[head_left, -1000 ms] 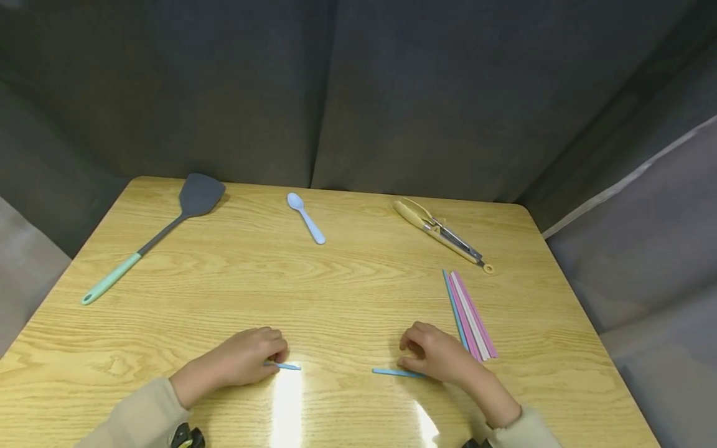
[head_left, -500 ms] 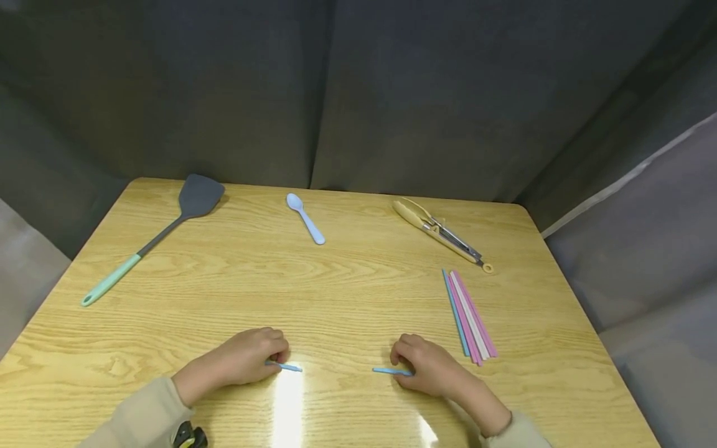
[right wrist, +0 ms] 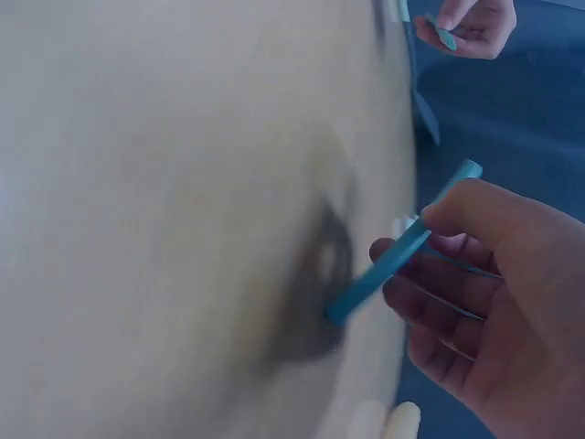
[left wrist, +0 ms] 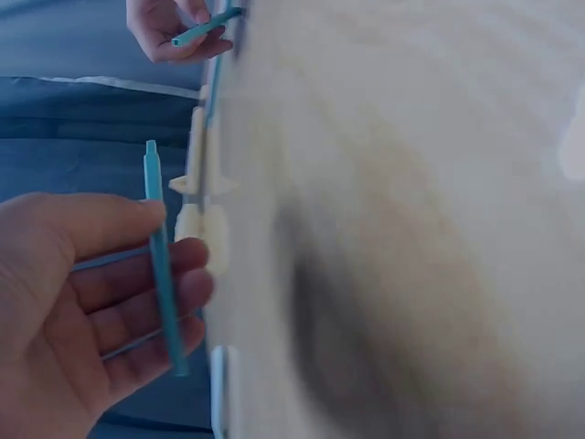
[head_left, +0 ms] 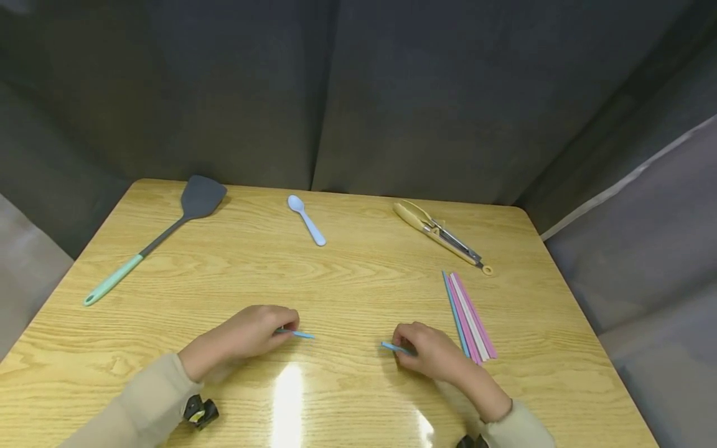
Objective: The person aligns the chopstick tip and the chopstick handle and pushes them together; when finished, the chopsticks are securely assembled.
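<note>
In the head view my left hand (head_left: 257,333) is at left of centre, pinching a short blue stick (left wrist: 161,265) between thumb and fingers. The left wrist view shows this stick with a narrower stepped tip at one end. Across from it, my right hand (head_left: 428,354) pinches a second short blue stick (right wrist: 384,265), thicker-looking and plain at its ends in the right wrist view. Both sticks are raised over the wooden table (head_left: 224,267), their free ends facing each other across a gap. Part of each stick is hidden by fingers in the head view.
Beside my right hand lie several long sticks, including a pink stick (head_left: 475,316) and a blue stick (head_left: 455,314). Farther back are yellow tongs (head_left: 411,216), a light blue spoon (head_left: 310,227) and a grey spatula (head_left: 201,196) with a green handle. Dark curtains (head_left: 420,93) hang behind the table.
My right hand moved left, took hold of its blue stick and lifted it off the table. My left hand has moved forward and slightly right with its stick.
</note>
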`<state>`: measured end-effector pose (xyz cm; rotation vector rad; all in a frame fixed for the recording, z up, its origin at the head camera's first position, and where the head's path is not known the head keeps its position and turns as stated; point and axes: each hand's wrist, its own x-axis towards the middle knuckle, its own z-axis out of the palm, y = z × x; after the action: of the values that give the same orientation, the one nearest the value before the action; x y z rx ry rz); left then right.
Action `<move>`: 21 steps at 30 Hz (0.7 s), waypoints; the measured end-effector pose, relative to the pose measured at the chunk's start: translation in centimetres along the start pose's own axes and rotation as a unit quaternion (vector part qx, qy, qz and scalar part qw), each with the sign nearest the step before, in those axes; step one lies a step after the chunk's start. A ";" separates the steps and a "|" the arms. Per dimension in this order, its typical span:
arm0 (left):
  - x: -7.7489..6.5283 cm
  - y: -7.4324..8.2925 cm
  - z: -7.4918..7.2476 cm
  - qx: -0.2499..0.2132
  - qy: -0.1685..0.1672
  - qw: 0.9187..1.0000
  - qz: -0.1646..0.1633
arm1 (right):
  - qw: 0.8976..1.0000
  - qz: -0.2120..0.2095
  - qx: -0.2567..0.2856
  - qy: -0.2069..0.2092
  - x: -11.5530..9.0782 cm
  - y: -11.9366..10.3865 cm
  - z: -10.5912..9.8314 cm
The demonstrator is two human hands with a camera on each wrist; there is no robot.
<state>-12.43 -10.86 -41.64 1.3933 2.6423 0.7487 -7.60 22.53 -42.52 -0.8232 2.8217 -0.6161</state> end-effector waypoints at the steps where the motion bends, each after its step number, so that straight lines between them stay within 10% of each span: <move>1: 0.3 0.0 -0.3 0.008 0.011 1.000 0.002 | 1.000 0.002 -0.001 0.006 0.2 0.0 -0.3; 12: 3.4 0.7 -2.8 0.087 0.152 0.983 0.049 | 0.994 0.015 0.068 0.082 2.7 -0.2 -4.1; 21: 5.0 1.4 -3.3 0.056 0.200 0.978 0.025 | 0.984 0.008 0.132 0.120 4.4 -0.3 -5.7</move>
<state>-15.21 -7.48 -37.25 1.4755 3.0013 0.9945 -12.52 21.92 -37.36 -0.7181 2.8584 -1.1269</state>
